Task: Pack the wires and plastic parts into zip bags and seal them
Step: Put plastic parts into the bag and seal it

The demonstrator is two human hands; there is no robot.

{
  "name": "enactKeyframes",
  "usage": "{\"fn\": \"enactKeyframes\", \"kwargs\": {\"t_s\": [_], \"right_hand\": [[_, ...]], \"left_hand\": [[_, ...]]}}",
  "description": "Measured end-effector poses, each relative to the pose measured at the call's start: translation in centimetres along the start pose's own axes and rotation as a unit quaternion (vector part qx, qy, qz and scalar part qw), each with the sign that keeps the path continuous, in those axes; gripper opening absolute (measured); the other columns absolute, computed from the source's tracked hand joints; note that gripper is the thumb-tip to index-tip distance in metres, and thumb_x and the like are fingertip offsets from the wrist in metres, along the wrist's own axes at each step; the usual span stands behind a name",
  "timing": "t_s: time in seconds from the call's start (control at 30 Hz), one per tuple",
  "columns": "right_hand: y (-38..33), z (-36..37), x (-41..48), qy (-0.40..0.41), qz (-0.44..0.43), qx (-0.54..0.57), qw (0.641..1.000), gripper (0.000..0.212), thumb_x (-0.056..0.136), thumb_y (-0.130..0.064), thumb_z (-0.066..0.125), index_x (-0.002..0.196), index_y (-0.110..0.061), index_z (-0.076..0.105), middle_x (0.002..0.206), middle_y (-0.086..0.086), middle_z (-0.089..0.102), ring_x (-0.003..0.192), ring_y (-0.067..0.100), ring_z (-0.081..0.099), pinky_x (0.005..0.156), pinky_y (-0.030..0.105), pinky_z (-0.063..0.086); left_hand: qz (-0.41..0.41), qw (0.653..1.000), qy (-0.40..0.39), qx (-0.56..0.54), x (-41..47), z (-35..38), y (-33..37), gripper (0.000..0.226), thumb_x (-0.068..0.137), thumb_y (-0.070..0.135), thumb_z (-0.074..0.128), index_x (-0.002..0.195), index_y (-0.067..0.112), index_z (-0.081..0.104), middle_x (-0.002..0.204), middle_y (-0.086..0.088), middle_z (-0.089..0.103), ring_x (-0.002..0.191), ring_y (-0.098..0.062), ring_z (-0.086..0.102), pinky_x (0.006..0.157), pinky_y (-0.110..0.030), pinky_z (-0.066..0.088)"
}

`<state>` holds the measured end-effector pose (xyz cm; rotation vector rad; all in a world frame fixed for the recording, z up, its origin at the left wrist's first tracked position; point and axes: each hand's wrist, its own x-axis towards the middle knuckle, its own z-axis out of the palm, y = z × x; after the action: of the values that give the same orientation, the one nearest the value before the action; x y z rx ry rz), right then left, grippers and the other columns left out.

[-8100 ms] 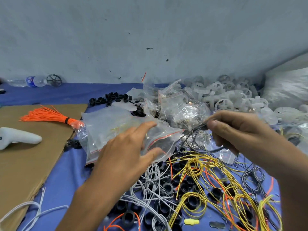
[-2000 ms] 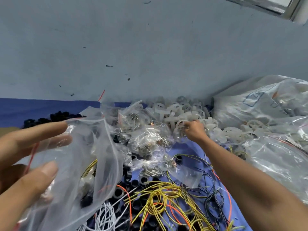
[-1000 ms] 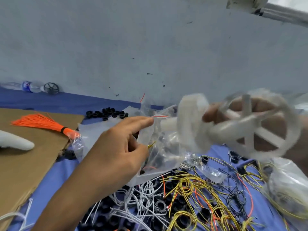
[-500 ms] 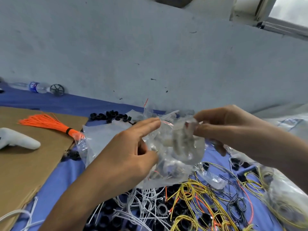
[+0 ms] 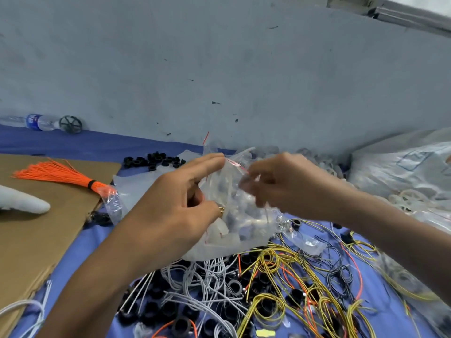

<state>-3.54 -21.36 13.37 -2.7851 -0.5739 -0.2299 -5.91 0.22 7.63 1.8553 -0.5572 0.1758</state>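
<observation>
Bag [image 5: 234,215] sits just above the wires [image 5: 268,276], part-filled and unsealed. Your left hand [image 5: 175,206] pinches its rim. Your right hand [image 5: 288,184] seems to pinch the other edge, bit blurry. Next I'd line up the strip and press along it.

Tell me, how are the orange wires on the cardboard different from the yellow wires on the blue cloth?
The orange wires are straight and fan out like a brush; the yellow wires curl in loops. The orange wires are tied by a black band; the yellow wires lie loose and tangled with other wires. The orange wires rest on the cardboard, the yellow wires on the blue cloth. Both are thin wires.
</observation>
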Motion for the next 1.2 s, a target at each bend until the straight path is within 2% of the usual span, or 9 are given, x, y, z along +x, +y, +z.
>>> {"fn": "enactKeyframes", "kwargs": {"t_s": [0.13,0.2,0.33,0.53,0.63,0.77,0.9,1.03,1.2], "right_hand": [[-1.0,-0.4,0.9,0.043,0.011,0.082,0.996,0.017,0.094,-0.033,0.061,0.081,-0.028,0.071,0.060,-0.011,0.069,0.043,0.009,0.056,0.047,0.031,0.053],[-1.4,-0.4,1.1,0.050,0.010,0.122,0.991,0.017,0.092,-0.020,0.061,0.083,-0.027,0.073,0.055,-0.007,0.067,0.039,0.007,0.053,0.040,0.025,0.045],[-1.5,-2.1,2.0,0.108,0.054,0.409,0.905,0.021,0.088,0.003,0.056,0.091,-0.004,0.075,0.051,0.007,0.059,0.040,0.014,0.048,0.038,0.021,0.040],[-1.2,-2.7,2.4,0.110,0.112,0.544,0.824,0.020,0.091,0.001,0.055,0.101,0.003,0.071,0.054,0.008,0.061,0.043,0.013,0.050,0.042,0.020,0.045],[-0.8,-3.6,2.0,0.126,0.121,0.529,0.830,0.021,0.089,0.000,0.055,0.102,0.000,0.071,0.052,0.006,0.060,0.042,0.014,0.048,0.041,0.019,0.042],[-0.2,-4.7,1.1,0.132,0.121,0.512,0.840,0.024,0.087,-0.004,0.055,0.105,-0.003,0.071,0.049,0.000,0.054,0.042,0.012,0.042,0.039,0.020,0.034],[-0.4,-4.6,0.5,0.095,0.100,0.532,0.835,0.030,0.088,-0.006,0.056,0.114,0.004,0.066,0.050,0.000,0.055,0.042,0.011,0.039,0.040,0.018,0.032],[-0.2,-2.7,0.5,0.024,0.082,0.504,0.860,0.031,0.091,-0.010,0.058,0.117,0.006,0.062,0.052,0.003,0.057,0.042,0.012,0.046,0.039,0.020,0.041],[1.6,-1.1,2.4,-0.096,0.020,0.483,0.870,0.021,0.096,-0.021,0.059,0.114,-0.013,0.067,0.065,0.009,0.064,0.049,0.017,0.056,0.046,0.025,0.049]], "left_hand": [[0.034,0.998,0.053,-0.025,-0.2,-1.1,0.1,0.063,0.073,0.018,0.056,0.127,0.050,0.062,0.065,0.010,0.063,0.048,-0.011,0.042,0.045,-0.018,0.037],[0.063,0.994,0.089,-0.021,-0.1,-1.3,0.4,0.054,0.071,0.013,0.056,0.111,0.047,0.072,0.100,0.022,0.072,0.053,-0.016,0.051,0.052,-0.027,0.044],[0.102,0.984,0.149,0.003,-0.3,-2.0,0.8,0.035,0.076,0.012,0.055,0.082,0.038,0.078,0.126,0.020,0.064,0.097,0.004,0.064,0.068,-0.024,0.051],[0.057,0.992,0.006,0.113,-1.0,-3.1,0.7,0.039,0.066,0.068,0.063,0.090,0.040,0.075,0.112,0.023,0.065,0.082,-0.002,0.064,0.070,-0.016,0.048],[0.084,0.990,0.077,0.086,-0.8,-3.0,0.3,0.039,0.070,0.068,0.066,0.094,0.038,0.073,0.080,0.001,0.067,0.064,-0.025,0.058,0.053,-0.027,0.045],[0.128,0.980,0.149,0.022,-0.1,-2.6,0.0,0.035,0.077,0.067,0.069,0.095,0.038,0.073,0.080,-0.007,0.065,0.070,-0.043,0.052,0.048,-0.046,0.043],[0.147,0.971,0.186,-0.027,0.1,-2.9,-0.3,0.035,0.081,0.068,0.068,0.098,0.037,0.070,0.088,0.010,0.069,0.070,-0.025,0.059,0.056,-0.042,0.050],[0.114,0.978,0.175,0.011,0.1,-3.8,-1.6,0.045,0.078,0.071,0.070,0.104,0.033,0.073,0.085,0.002,0.070,0.074,-0.039,0.062,0.065,-0.055,0.056],[0.098,0.984,0.123,0.086,0.7,-3.4,-2.4,0.051,0.078,0.076,0.064,0.112,0.037,0.070,0.094,0.013,0.073,0.075,-0.012,0.067,0.053,-0.027,0.054]]}}
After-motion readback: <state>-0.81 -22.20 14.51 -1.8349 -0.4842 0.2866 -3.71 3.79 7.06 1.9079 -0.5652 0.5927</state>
